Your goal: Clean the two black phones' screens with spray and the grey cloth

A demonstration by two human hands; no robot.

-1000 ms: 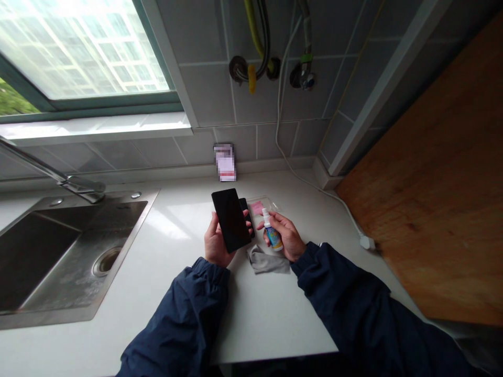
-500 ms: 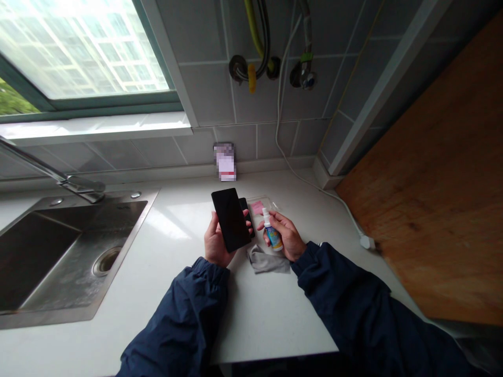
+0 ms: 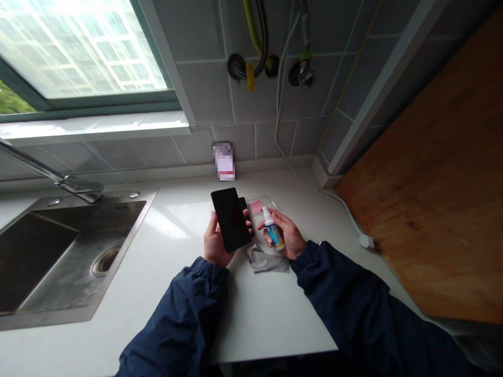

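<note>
My left hand [image 3: 215, 242] is wrapped round a black smartphone [image 3: 231, 220], its dark screen tilted up. Between the fingers of my right hand [image 3: 288, 235] is a small spray bottle [image 3: 274, 234] with a white nozzle and a blue and yellow label. The nozzle points up toward the phone side, a short gap away from it. Behind the phone, partly hidden by it and my fingers, lies another black flat object [image 3: 247, 209]. A grey cloth [image 3: 269, 262] lies crumpled on the counter below the bottle. A clear case or tray [image 3: 269, 200] with a pink piece [image 3: 257, 207] sits behind the bottle.
A steel sink [image 3: 88, 309] with a faucet [image 3: 80, 188] is set into the white counter [image 3: 176, 309] at left. A blurred-out pinkish item [image 3: 225, 162] leans on the tiled wall. A white cable [image 3: 310, 183] runs down to a plug [image 3: 366, 241] near the wooden panel [image 3: 436, 209].
The spray bottle has turned slightly in my right hand, showing a little more of its label. The phone and my left hand hold almost the same place.
</note>
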